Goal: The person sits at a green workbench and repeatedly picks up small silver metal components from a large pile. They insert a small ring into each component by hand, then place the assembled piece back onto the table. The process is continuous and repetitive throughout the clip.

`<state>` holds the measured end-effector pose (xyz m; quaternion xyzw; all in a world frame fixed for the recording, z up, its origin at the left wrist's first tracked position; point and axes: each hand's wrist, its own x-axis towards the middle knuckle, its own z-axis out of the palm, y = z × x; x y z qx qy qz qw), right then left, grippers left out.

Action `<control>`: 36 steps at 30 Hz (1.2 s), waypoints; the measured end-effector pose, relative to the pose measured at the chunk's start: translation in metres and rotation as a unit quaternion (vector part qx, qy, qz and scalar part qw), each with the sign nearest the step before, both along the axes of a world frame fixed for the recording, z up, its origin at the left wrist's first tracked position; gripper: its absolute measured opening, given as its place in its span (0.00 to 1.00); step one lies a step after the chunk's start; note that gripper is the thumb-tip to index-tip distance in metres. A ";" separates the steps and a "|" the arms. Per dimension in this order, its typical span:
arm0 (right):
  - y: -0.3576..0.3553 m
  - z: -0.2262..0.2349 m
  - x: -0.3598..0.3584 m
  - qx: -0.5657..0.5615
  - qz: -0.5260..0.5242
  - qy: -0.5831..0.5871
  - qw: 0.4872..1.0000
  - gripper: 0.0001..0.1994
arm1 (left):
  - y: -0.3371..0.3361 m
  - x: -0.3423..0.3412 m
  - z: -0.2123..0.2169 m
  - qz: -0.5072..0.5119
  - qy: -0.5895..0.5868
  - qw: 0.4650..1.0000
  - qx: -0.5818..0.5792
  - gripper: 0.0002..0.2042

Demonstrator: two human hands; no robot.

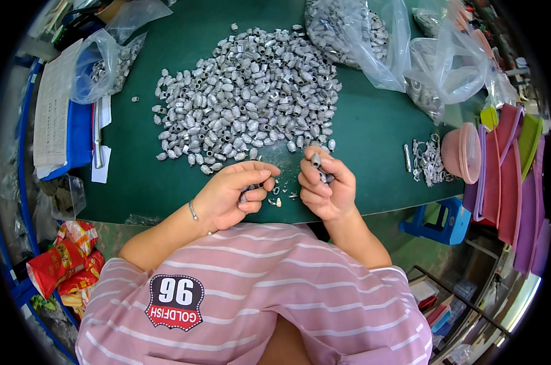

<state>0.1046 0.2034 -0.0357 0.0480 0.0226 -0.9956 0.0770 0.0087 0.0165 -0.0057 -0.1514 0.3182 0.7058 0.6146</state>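
Fingers (249,207) of the left hand (218,191) curl loosely round a few grey parts (244,196), while the right hand (330,198) pinches one part (315,160) between thumb and forefinger with others gathered beneath; the pile (245,91) lies just ahead on the surface (373,134). A slack grip could drop a part among the scraps (278,202) between the hands or over the near edge, and a forward knock could scatter the pile. Room to move lies on the right, from the pile across to the silver bits (432,161), and in a narrower strip left.
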 end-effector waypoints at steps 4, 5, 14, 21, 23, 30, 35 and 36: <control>-0.004 0.000 -0.002 0.023 -0.019 0.017 0.999 0.12 | 0.003 0.003 0.000 -0.041 -0.009 0.999 -0.014 0.11; -0.011 0.005 -0.004 0.129 -0.062 -0.003 0.990 0.11 | 0.004 0.003 0.001 -0.051 -0.008 0.998 -0.026 0.12; -0.041 0.033 -0.010 0.795 -0.262 0.198 0.510 0.08 | 0.014 0.014 -0.004 0.067 -0.125 0.988 -0.061 0.16; 0.008 0.005 -0.022 0.946 -0.186 -0.016 0.264 0.10 | 0.000 0.010 -0.009 0.058 -0.128 0.990 0.032 0.13; 0.009 0.007 -0.020 0.950 -0.195 0.019 0.245 0.09 | 0.000 0.010 -0.007 0.056 -0.109 0.992 0.022 0.13; 0.007 0.012 -0.009 0.523 -0.125 -0.097 0.837 0.05 | -0.002 0.009 -0.005 0.073 -0.072 0.995 0.012 0.12; 0.014 0.012 -0.004 0.205 -0.047 -0.113 0.971 0.08 | -0.001 0.009 -0.003 0.075 -0.077 0.994 0.004 0.12; 0.016 0.009 -0.003 0.186 -0.041 -0.104 0.976 0.08 | -0.001 0.009 -0.003 0.076 -0.078 0.994 0.003 0.11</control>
